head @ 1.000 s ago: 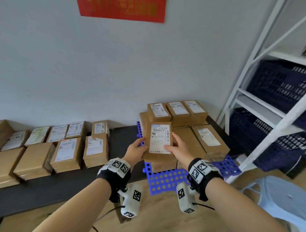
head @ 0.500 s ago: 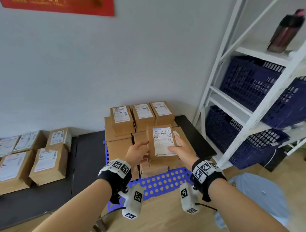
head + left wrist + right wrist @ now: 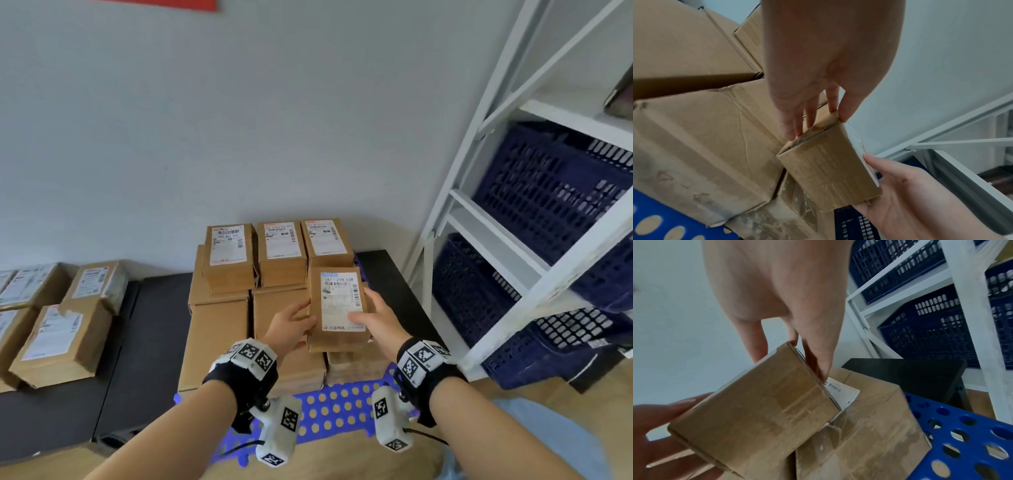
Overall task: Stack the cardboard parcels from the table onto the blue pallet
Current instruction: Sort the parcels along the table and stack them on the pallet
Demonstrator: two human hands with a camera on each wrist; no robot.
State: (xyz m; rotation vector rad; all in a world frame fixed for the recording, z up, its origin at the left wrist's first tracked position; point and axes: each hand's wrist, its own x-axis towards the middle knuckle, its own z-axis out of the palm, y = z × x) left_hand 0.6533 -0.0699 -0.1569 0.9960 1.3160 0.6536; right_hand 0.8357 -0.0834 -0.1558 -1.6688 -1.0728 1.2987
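A small cardboard parcel (image 3: pixel 337 310) with a white label hangs in the air between both hands, above the front right of the stack on the blue pallet (image 3: pixel 329 411). My left hand (image 3: pixel 291 325) grips its left side, thumb on top. My right hand (image 3: pixel 376 318) holds its right side, thumb on the label. In the left wrist view the left fingers (image 3: pixel 797 123) pinch the parcel (image 3: pixel 830 172) at its end. In the right wrist view the right hand's fingers (image 3: pixel 818 353) run along the parcel (image 3: pixel 760 407). Three labelled parcels (image 3: pixel 279 245) top the stack's back row.
More parcels (image 3: pixel 58 339) lie on the black table (image 3: pixel 144 342) to the left. A white shelf rack (image 3: pixel 513 240) with dark blue crates (image 3: pixel 548 192) stands close on the right. A grey wall is behind the stack.
Both hands have carried the parcel to the right, from over the stack's front left to over its front right. The view has swung right, so the table's parcels slid leftward.
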